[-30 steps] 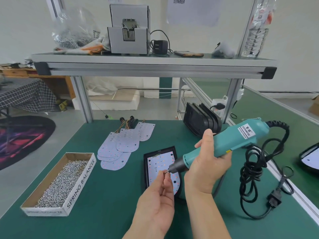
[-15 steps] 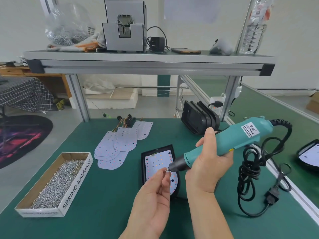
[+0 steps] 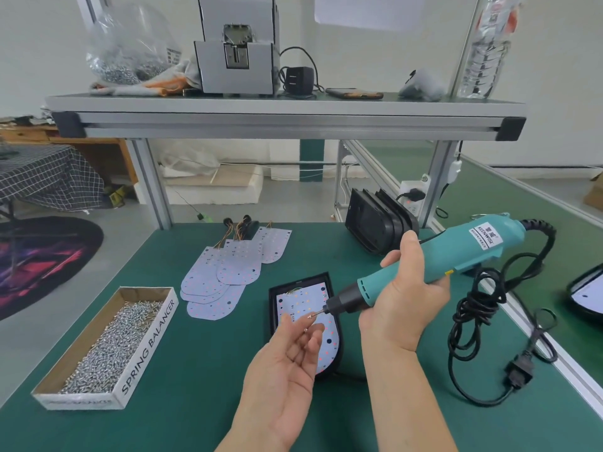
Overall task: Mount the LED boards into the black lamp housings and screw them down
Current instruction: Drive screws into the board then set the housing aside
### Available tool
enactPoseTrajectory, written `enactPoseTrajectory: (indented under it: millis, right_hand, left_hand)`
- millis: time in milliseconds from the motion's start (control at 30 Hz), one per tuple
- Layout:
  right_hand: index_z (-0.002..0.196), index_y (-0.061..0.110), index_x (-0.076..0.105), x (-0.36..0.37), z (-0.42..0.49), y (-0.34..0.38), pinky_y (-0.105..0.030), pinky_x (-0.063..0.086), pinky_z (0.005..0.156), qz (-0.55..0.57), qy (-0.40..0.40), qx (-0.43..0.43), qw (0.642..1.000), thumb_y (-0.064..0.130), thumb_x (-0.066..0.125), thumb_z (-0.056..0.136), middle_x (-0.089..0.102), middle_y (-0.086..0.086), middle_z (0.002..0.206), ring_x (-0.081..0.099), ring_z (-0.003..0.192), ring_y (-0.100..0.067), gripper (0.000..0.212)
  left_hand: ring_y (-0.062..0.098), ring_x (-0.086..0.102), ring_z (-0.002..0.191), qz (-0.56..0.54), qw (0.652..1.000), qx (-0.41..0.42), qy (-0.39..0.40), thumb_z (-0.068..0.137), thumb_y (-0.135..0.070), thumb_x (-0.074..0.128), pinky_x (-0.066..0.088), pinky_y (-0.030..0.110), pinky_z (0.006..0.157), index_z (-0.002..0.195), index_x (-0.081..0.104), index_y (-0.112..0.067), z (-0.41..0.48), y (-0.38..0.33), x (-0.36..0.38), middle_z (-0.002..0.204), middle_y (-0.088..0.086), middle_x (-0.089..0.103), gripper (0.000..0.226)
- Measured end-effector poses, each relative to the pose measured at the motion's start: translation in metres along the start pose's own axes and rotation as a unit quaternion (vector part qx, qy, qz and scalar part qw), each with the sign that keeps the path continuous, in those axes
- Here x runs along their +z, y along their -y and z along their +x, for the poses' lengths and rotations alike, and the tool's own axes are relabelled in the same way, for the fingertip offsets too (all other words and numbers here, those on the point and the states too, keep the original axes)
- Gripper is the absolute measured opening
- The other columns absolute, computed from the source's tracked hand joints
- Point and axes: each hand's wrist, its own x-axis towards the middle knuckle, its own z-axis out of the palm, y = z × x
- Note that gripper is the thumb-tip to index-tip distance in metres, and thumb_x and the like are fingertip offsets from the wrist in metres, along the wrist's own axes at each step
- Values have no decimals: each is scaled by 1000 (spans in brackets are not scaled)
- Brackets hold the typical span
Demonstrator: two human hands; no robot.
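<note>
A black lamp housing [image 3: 272, 309] lies flat on the green mat with a white LED board [image 3: 301, 303] inside it. My right hand [image 3: 408, 301] grips a teal electric screwdriver [image 3: 483, 252], tilted down to the left above the board. A small screw [image 3: 311, 316] sits on the bit tip. My left hand [image 3: 287, 363] is palm up just below the tip, fingers relaxed, thumb apart from them. Another small screw [image 3: 305, 330] lies on its fingertips. The hand hides the housing's lower left part.
A cardboard box of screws [image 3: 107, 344] stands at the left. Loose LED boards [image 3: 225, 272] lie fanned behind the housing. Spare black housings [image 3: 378, 223] stand stacked at the back right. The driver's coiled cord [image 3: 473, 321] lies to the right, near another housing [image 3: 587, 295].
My left hand pinched a screw against the bit tip; now it has let go and drawn back slightly, and the screw stays on the bit. The right hand kept its grip.
</note>
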Motion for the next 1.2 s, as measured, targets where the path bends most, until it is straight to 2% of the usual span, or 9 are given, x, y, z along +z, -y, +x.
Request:
enactPoseTrajectory:
  millis: [67, 133, 200, 300, 367, 433, 633, 1000, 1200]
  right_hand:
    - [54, 38, 63, 1, 2, -1, -28, 41, 59, -3, 8, -4, 1000, 30, 70, 84, 52, 8, 54, 48, 53, -11, 32]
    - [55, 36, 62, 2, 4, -3, -27, 42, 58, -7, 17, -8, 1000, 30, 71, 83, 52, 7, 54, 48, 53, -12, 31]
    - [58, 34, 62, 2, 5, -8, -24, 42, 55, -18, 33, -15, 999, 28, 72, 82, 53, 6, 54, 48, 52, -12, 27]
    - [66, 28, 58, 2, 4, -21, -20, 43, 52, -52, 67, -27, 996, 24, 73, 82, 54, 5, 55, 50, 51, -11, 22]
    - [67, 28, 61, 1, 2, -30, -22, 45, 54, -80, 101, -33, 991, 26, 74, 81, 56, 3, 59, 51, 53, -13, 18]
    - [69, 28, 62, -4, -1, -39, -25, 46, 57, -117, 131, -44, 983, 33, 74, 78, 55, 0, 61, 50, 56, -16, 16]
    - [73, 11, 57, -18, 0, -61, -19, 42, 53, -189, 160, -94, 964, 41, 72, 79, 52, 14, 55, 47, 51, -7, 34]
    - [73, 11, 56, -26, 1, -67, -32, 45, 51, -216, 165, -93, 958, 43, 72, 78, 51, 11, 55, 47, 51, -12, 36]
    - [73, 12, 55, -27, 0, -65, -30, 44, 51, -215, 172, -90, 957, 41, 72, 79, 50, 11, 56, 46, 51, -11, 34]
  left_hand:
    - [16, 69, 68, 68, 997, 32, -30, 84, -25, 69, 58, 26, 62, 85, 78, 5, 8, -4, -9, 83, 16, 73, 32]
    - [15, 60, 60, 223, 963, 108, -107, 93, -21, 67, 49, 27, 56, 81, 75, 3, 24, -12, -26, 70, 8, 69, 28]
    - [19, 54, 61, 412, 875, 175, -185, 93, -26, 68, 43, 30, 57, 75, 70, -4, 43, -27, -42, 63, 1, 65, 29]
    - [20, 39, 55, 634, 739, 139, -179, 84, -49, 69, 32, 28, 54, 55, 44, -15, 66, -45, -52, 52, -5, 46, 52]
    - [19, 26, 49, 723, 665, 104, -156, 76, -57, 71, 20, 27, 48, 54, 27, -21, 81, -46, -43, 48, -6, 28, 61]
    - [18, 31, 48, 768, 615, 82, -159, 68, -62, 74, 22, 26, 47, 58, 30, -19, 91, -41, -33, 53, -6, 35, 62]
    - [14, 42, 53, 771, 614, 61, -159, 61, -68, 76, 28, 25, 50, 67, 41, -20, 105, -30, -23, 61, -7, 45, 59]
    - [17, 48, 60, 742, 651, 49, -154, 64, -57, 76, 31, 25, 55, 73, 49, -18, 108, -26, -20, 68, -5, 52, 48]
    - [19, 50, 64, 735, 660, 49, -150, 63, -57, 78, 34, 27, 58, 74, 49, -18, 109, -26, -22, 71, -4, 54, 50]
